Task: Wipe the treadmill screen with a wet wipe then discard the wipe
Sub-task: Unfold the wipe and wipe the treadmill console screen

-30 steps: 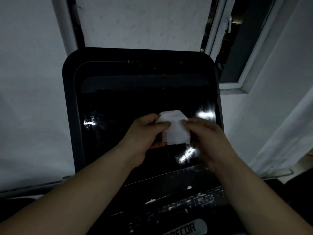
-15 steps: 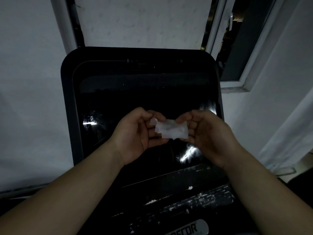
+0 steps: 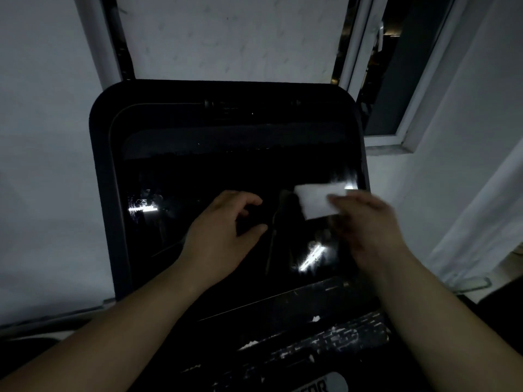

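Observation:
The treadmill screen (image 3: 226, 171) is a large black glossy panel in a dark rounded frame, filling the middle of the view. A folded white wet wipe (image 3: 318, 200) is at the screen's right side, pinched by my right hand (image 3: 365, 222), which is motion-blurred. Whether the wipe touches the glass I cannot tell. My left hand (image 3: 226, 233) hovers over the screen's centre, fingers loosely curled and apart, holding nothing.
Below the screen lies the dark console panel (image 3: 311, 343) with a logo plate (image 3: 319, 384) at the bottom edge. White walls surround the machine. An open window frame (image 3: 402, 137) stands at the upper right, and a pale curtain (image 3: 481, 222) hangs at the right.
Both hands held the wipe together at the screen's centre before. Now my left hand has let go, and my right hand has carried the wipe up and to the right.

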Motion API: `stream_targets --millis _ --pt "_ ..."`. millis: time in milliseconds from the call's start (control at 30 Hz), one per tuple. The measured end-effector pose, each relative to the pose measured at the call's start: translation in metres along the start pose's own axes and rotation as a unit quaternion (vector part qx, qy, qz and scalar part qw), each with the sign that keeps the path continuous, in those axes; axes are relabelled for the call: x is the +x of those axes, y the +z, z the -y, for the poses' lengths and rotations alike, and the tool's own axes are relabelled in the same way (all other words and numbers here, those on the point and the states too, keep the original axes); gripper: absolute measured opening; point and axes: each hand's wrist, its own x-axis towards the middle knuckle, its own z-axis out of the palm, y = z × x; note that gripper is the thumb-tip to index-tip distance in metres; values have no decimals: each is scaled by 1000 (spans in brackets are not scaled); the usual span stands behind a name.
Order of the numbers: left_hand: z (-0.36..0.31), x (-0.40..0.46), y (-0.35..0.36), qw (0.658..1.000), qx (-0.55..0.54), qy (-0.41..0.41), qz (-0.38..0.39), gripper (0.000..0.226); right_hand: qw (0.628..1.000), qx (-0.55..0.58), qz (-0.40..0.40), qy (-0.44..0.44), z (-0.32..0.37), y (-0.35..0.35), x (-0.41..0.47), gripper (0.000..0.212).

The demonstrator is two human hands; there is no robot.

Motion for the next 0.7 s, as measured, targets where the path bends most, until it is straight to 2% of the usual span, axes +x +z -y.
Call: stream_targets --millis 33,67,133,200,300,367,500,567,633,700 --pt "6 -2 -4 994 91 51 -9 49 989 -80 -82 -99 2 -7 13 12" --pt "13 -4 -7 982 163 91 -13 58 955 -172 -142 -194 4 -12 26 4" --pt "22 -6 -13 954 273 123 0 75 863 -325 -213 -323 2 -15 44 14" --pt "29 -8 -20 929 345 128 25 86 803 -408 -191 -390 -10 -7 53 21" --pt "35 -13 -29 916 383 112 46 94 742 -510 -94 -426 -48 13 52 31" --pt "37 -15 -31 913 391 103 54 96 722 -538 -66 -431 -70 29 41 39" --pt "37 -14 -21 906 404 108 57 99 670 -517 9 -533 -91 55 9 37" --pt "35 -15 -17 901 417 110 57 102 652 -531 41 -540 -97 46 10 39" --pt "33 -16 -16 894 431 114 56 104 656 -560 32 -506 -96 18 26 43" --pt "33 -18 -16 886 443 117 61 107 678 -590 -14 -439 -89 -18 47 47"
